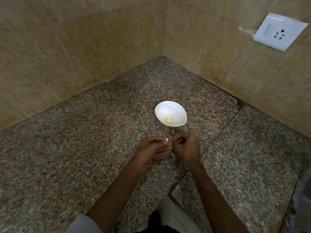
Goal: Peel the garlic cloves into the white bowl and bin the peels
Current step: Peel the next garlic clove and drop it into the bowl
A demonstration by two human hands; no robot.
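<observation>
Left hand [152, 147] seemingly pinching clove [167, 140], bowl [168, 110] near

Speckled granite counter [101, 148] in corner; beige tiled walls [67, 47]; white socket plate [279, 31] on right wall.

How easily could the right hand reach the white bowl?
Probably easily: the white bowl sits just beyond the right hand, nothing between them. But that hand is busy pinching at the garlic clove the left hand holds.

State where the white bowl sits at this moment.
In the head view, the white bowl stands on the granite counter just right of centre, beyond the left hand and right hand, holding a few peeled cloves.
</observation>
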